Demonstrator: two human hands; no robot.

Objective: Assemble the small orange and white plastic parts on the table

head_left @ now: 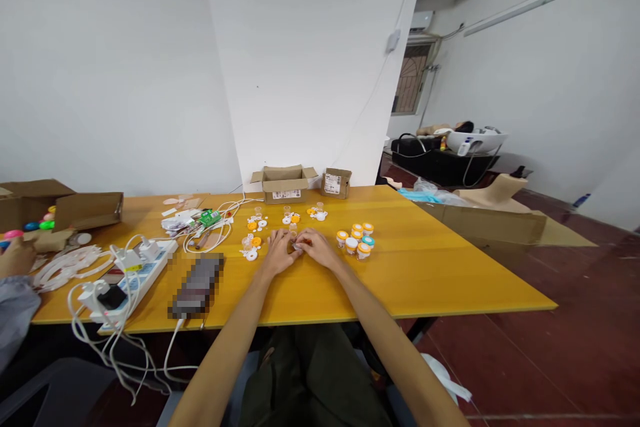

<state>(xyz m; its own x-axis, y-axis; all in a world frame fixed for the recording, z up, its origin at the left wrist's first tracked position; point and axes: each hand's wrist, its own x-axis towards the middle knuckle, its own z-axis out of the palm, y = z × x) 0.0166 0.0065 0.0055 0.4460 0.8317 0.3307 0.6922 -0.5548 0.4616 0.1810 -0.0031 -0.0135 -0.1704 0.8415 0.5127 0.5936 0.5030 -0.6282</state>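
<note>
My left hand and my right hand meet over the middle of the table, fingers closed together around a small whitish plastic part. Fingers hide most of that part. A clear plastic cup stands just beyond the fingertips. To the left and behind lie small groups of loose parts: clear cups, orange rings and white toothed discs. Right of my right hand stands a cluster of several small clear jars with orange, white and teal lids.
Two open cardboard boxes stand at the back by the wall. On the left are a phone, a power strip with tangled white cables, a green packet and another person's hand near a box of coloured balls.
</note>
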